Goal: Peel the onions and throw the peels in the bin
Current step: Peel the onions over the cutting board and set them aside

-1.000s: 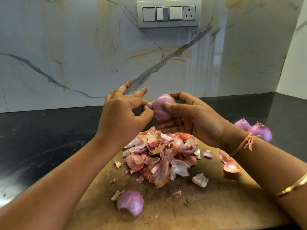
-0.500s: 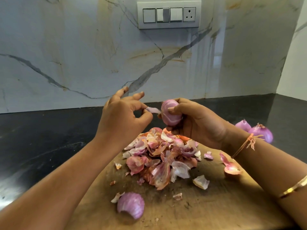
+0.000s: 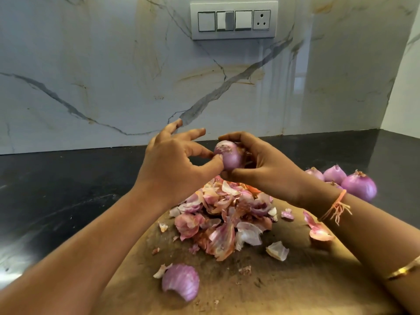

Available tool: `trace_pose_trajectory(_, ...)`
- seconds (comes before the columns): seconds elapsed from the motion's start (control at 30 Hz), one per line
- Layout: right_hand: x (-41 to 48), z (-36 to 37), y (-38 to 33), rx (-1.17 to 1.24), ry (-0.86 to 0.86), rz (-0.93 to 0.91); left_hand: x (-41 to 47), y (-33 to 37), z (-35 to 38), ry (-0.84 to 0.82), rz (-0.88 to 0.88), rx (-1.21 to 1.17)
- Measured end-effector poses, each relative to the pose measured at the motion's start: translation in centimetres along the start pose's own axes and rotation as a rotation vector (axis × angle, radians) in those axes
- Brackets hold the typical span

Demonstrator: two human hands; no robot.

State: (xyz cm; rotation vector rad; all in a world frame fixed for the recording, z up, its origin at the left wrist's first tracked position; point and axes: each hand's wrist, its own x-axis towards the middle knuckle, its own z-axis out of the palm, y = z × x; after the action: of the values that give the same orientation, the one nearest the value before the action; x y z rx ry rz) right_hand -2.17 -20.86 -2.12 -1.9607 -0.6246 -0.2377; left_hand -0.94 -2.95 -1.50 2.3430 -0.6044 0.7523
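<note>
Hovering over the peel pile (image 3: 227, 212), right hand (image 3: 268, 164) grips an onion (image 3: 230, 158), left hand (image 3: 172, 164) pinching its skin

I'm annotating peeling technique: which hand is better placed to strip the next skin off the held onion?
Probably the left hand: its thumb and forefinger pinch at the side of the onion, while the right hand cups and steadies it.

Bright, glare on wall (image 3: 300, 83), edges warped

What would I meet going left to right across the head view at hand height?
In order: left hand → held onion → right hand → loose onions.
</note>
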Motion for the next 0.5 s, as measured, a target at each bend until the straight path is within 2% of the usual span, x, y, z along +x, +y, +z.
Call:
trace_pose_trajectory(0.27, 0.06, 0.21, 0.10, -0.327, 0.111, -0.198, 0.05, 0.00, 0.31, 0.019, 0.015, -0.024)
trace_pose_trajectory(0.5, 0.07, 0.06, 0.16, -0.376, 0.100, -0.239, -0.14, -0.11, 0.44, 0.047, 0.087, 0.017)
